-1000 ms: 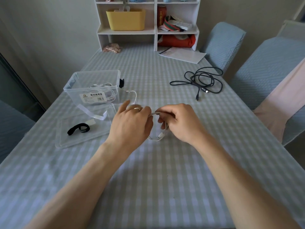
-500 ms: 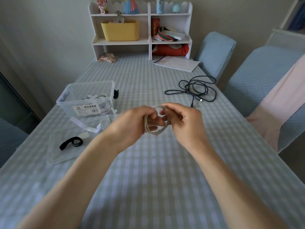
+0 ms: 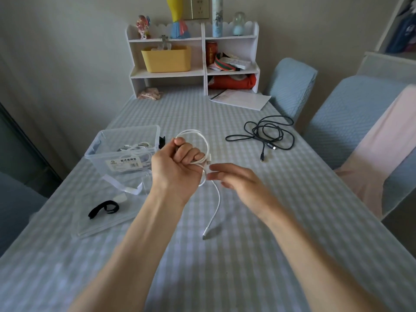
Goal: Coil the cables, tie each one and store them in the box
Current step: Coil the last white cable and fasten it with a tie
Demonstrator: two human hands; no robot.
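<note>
Our left hand (image 3: pixel 177 164) is raised above the table (image 3: pixel 247 278) near the centre of the view, fingers curled around a white cable (image 3: pixel 203 140). The coil rises in a loop above the fist; one loose tail drops from the fist toward 6 o'clock, and its plug end (image 3: pixel 206 234) lies at the table surface.

Our right hand (image 3: pixel 236 179) sits just beside the left, at 3 o'clock from it. Its fingers are extended and relaxed; the fingertips (image 3: pixel 212 168) lie at the coil beside the white connector. We cannot tell whether they pinch it.

The clear box (image 3: pixel 126 152) stands at 9 o'clock from the left hand, near it, uncovered, with white cables already inside. Its lid (image 3: pixel 105 224) lies flat on the table at 7 o'clock from the box, toward the left table edge. A black strap (image 3: pixel 103 209) rests on the lid.

A black cable (image 3: pixel 267 134) lies loose and uncoiled at 2 o'clock from the hands, near the right table edge, well apart from the box.

Open surface extends from the hands toward 6 o'clock, between the forearms, and toward 12 o'clock as far as the white shelf unit (image 3: pixel 193 73) and a sheet of paper (image 3: pixel 240 100). Two covered chairs (image 3: pixel 290 84) stand along the right edge.
</note>
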